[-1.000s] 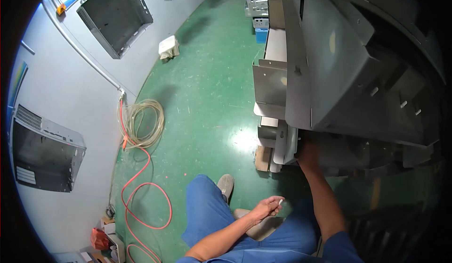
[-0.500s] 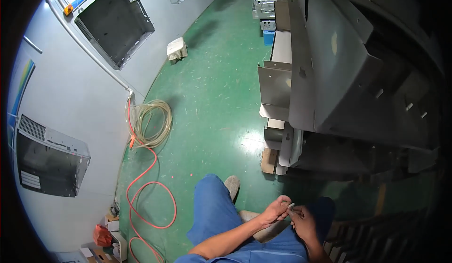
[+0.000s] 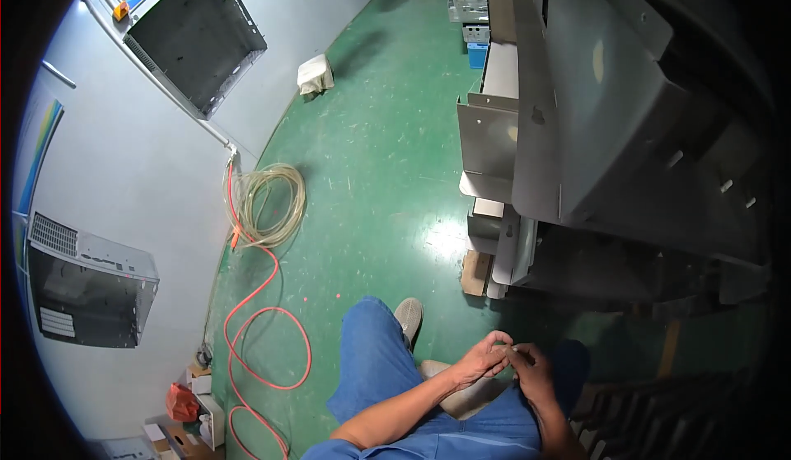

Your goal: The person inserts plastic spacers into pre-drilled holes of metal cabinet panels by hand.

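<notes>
Above my lap, my left hand (image 3: 484,359) and my right hand (image 3: 532,370) meet fingertip to fingertip. The left has its fingers curled, thumb and forefinger pinched toward the right. My right hand is closed too, its thumb and fingers pressed together against the left fingertips. Whatever small thing they pinch between them is almost wholly covered; only a pale speck shows there, too little to name. Blue trousers (image 3: 371,361) cover my bent legs beneath the hands, and one grey shoe (image 3: 409,318) rests on the green floor (image 3: 371,171).
Grey sheet-metal housings (image 3: 610,130) are stacked close on my right, with sharp-looking edges. Leftward, a red hose (image 3: 306,361) loops over the floor beside a coiled clear hose (image 3: 276,204). A cloth-covered block (image 3: 315,75) sits by the wall. Cardboard boxes (image 3: 183,442) and a red bag (image 3: 182,402) lie lower left.
Both hands have come a little higher and closer together. The small pale piece that stuck out between the fingertips is now mostly covered. My head view has shifted slightly.
</notes>
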Demonstrator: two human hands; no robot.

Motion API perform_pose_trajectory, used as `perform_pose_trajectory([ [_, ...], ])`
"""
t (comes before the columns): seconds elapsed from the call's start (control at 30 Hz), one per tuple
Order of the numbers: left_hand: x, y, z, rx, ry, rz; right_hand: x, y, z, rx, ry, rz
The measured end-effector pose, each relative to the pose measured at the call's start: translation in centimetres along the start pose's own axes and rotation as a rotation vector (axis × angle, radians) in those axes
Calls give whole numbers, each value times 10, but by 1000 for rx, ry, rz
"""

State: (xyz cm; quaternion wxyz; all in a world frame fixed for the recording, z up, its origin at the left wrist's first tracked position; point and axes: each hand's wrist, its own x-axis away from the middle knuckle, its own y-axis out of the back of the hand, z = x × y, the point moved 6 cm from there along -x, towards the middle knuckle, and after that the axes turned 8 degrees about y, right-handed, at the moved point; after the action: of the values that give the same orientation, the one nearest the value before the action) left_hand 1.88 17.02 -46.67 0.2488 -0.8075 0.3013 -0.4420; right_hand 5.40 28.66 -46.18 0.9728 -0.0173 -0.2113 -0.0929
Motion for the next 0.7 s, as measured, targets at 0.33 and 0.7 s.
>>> perform_pose_trajectory([
  [0.33,43,55,74,121,381,-256,-21,45,112,52,334,-317],
  [0.7,53,33,89,17,302,-174,-61,76,70,525,545,-523],
])
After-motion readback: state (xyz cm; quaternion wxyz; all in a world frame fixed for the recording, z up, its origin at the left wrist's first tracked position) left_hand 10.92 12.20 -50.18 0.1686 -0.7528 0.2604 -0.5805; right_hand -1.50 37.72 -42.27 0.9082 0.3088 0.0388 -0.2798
